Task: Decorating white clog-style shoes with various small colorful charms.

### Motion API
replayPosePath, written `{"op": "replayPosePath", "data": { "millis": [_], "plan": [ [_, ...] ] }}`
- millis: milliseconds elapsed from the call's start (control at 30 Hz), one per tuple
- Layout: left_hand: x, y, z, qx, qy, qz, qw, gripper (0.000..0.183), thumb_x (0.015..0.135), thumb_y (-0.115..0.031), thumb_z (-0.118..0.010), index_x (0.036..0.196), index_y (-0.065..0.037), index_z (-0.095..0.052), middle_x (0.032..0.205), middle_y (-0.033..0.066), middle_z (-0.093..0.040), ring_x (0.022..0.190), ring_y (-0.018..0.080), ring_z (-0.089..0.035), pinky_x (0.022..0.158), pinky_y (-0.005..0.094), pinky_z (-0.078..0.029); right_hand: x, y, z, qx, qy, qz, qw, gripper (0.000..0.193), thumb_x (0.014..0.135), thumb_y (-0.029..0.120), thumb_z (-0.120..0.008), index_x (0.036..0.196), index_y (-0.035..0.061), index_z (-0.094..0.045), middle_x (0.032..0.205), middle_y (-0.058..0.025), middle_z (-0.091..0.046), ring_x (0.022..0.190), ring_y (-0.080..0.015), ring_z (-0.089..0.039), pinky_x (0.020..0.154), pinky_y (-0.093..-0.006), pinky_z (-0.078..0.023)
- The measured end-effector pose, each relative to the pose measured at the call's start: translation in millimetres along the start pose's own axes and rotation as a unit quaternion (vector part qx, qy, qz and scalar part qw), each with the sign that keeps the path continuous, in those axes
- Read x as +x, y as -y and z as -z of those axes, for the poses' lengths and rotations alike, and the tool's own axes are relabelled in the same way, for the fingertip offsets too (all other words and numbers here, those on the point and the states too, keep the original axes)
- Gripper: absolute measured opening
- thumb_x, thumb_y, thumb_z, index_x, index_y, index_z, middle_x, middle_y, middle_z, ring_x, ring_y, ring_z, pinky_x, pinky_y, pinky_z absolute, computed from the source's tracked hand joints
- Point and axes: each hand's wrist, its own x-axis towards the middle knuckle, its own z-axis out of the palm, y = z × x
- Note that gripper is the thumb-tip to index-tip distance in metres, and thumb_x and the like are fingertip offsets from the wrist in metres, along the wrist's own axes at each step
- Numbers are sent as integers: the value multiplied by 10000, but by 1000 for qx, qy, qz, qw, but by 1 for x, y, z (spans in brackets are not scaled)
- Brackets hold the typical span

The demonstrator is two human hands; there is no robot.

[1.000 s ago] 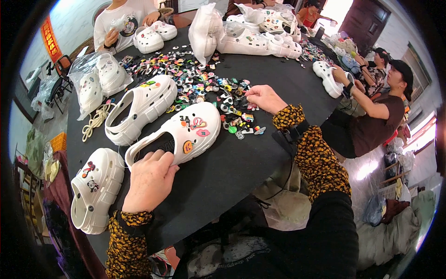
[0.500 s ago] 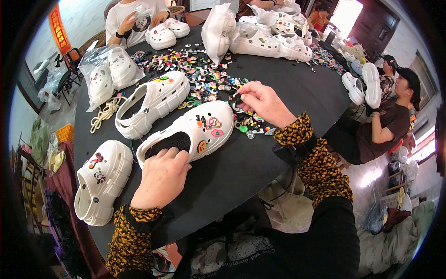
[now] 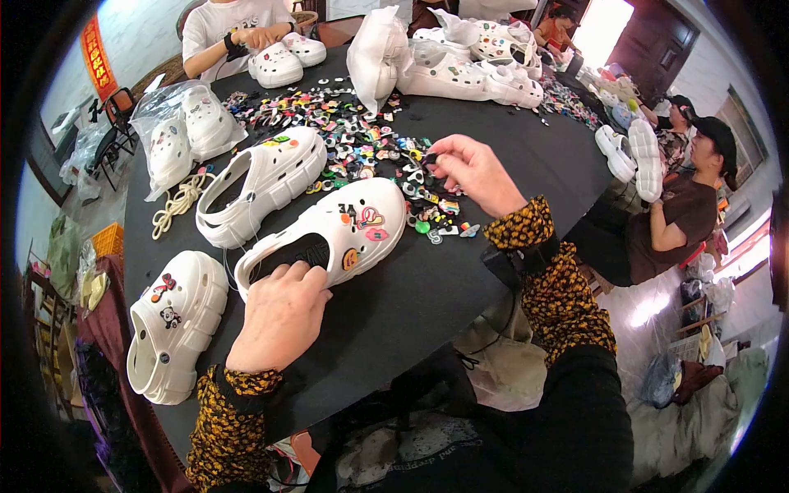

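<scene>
My left hand (image 3: 278, 316) grips the heel side of a white clog (image 3: 362, 222), its fingers curled over the rim into the opening. Several charms sit on that clog's toe, among them a baseball one and an orange face. At the near edge of a heap of small colourful shoe charms (image 3: 362, 148), my right hand (image 3: 477, 174) pinches a small dark charm (image 3: 430, 159); its design is hidden. Behind the held clog lies another white clog (image 3: 261, 185) with a few charms. A third white clog (image 3: 179, 320), bearing a panda charm, stands at the left.
A bagged pair of clogs (image 3: 185, 131) and a coil of cream cord (image 3: 174, 205) lie on the left of the black table (image 3: 436, 304). More white clogs (image 3: 460, 74) are stacked at the back. Across the table a person (image 3: 234, 37) handles clogs; another person (image 3: 686, 201) sits at right.
My right hand has shifted slightly, still pinching over the charms. My left hand stays on the clog. The person across has brought both hands down to a clog. The whole view has shifted a little.
</scene>
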Motion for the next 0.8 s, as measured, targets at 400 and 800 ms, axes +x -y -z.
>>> {"op": "replayPosePath", "data": {
  "millis": [400,800],
  "plan": [
    [1,-1,1,-5,7,8,1000,137,774,-119,-653,793,-44,-541,782,119,-572,763,305,-586,643,415,-465,7,-57,43,20,-98,-88,991,217,883,105,-552,1068,-1,-591,887,-51,-628,766,-88,-593,608,-214,-492],
    [2,-1,1,-3,2,8,1000,147,778,-127,-654,787,-41,-535,785,124,-578,768,308,-592,645,417,-469,15,-80,50,-166,-120,-66,977,210,841,165,-606,964,0,-647,825,-106,-672,742,-165,-639,638,-306,-509]
  ]
}}
